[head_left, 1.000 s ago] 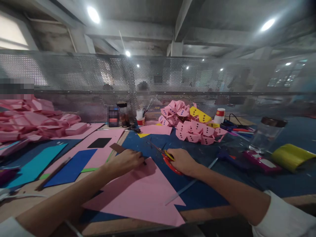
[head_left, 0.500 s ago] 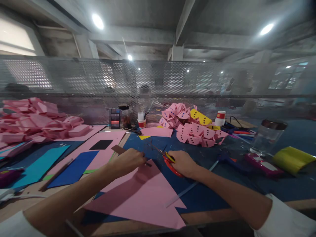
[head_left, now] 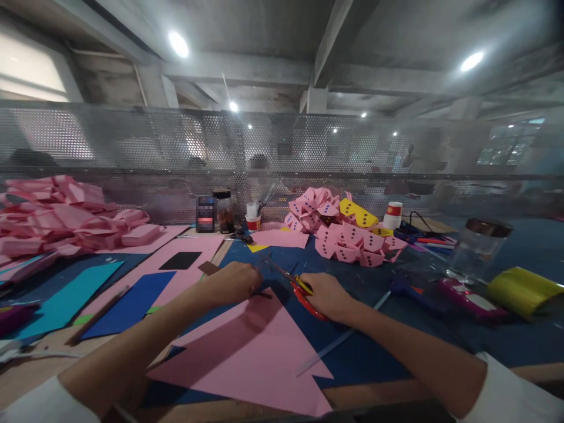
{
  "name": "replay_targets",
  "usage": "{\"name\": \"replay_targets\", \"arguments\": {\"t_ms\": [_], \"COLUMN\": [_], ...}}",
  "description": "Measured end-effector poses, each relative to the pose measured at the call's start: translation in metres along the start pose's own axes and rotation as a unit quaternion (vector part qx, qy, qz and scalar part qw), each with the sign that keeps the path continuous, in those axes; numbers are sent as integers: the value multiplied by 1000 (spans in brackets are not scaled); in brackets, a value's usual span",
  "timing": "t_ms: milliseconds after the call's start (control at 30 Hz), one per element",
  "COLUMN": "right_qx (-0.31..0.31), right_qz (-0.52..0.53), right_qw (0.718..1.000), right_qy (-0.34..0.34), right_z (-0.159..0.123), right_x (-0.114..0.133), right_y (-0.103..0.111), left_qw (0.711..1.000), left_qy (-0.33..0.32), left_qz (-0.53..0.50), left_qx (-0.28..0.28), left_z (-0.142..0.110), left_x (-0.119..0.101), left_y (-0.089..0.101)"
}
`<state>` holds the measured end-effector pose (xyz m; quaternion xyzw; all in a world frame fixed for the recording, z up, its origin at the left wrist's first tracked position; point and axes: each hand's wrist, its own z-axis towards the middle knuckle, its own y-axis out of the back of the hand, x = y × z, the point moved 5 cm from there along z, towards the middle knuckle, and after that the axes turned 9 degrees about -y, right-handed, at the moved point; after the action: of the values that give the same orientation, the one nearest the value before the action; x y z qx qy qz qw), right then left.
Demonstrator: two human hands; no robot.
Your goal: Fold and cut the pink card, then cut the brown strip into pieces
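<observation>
My right hand (head_left: 331, 295) grips scissors (head_left: 304, 294) with red and yellow handles. The blades point up and left, toward my left hand (head_left: 235, 283), which is closed. Out of its far side sticks a brown strip of paper or card (head_left: 208, 268); a dark narrow end (head_left: 263, 295) shows below the fingers. Whether both belong to one piece is hidden by the hand. Beneath my hands lies a large pink sheet (head_left: 247, 352) with a pointed top and a notch at its lower right. The blade tips are apart from the pink sheet.
Pink folded paper is heaped at left (head_left: 66, 211); dotted pink pieces (head_left: 348, 235) lie at the back. Blue card (head_left: 127, 305), turquoise card (head_left: 73, 299) and a black piece (head_left: 180, 260) lie at left. A clear jar (head_left: 478, 249) and yellow roll (head_left: 526, 291) stand right. Perforated metal screen (head_left: 286, 147) behind.
The view has shifted slightly. Both hands keep nearly the same place, with the scissors still in my right hand and the brown strip in my left.
</observation>
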<state>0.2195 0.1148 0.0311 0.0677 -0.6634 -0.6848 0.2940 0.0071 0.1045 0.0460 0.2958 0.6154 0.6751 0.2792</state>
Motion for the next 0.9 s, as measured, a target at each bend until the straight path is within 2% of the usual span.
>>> {"name": "replay_targets", "arguments": {"t_ms": [233, 900], "right_qx": [-8, -25], "right_qz": [5, 6], "right_qw": [1000, 999], "right_qy": [8, 23], "right_z": [1, 3], "right_x": [-2, -3], "right_y": [-3, -6], "left_qw": [999, 997], "left_qy": [25, 63], "left_qz": [25, -20], "left_qx": [13, 47], "left_z": [-1, -1], "left_x": [-1, -6], "left_y": [3, 17]}}
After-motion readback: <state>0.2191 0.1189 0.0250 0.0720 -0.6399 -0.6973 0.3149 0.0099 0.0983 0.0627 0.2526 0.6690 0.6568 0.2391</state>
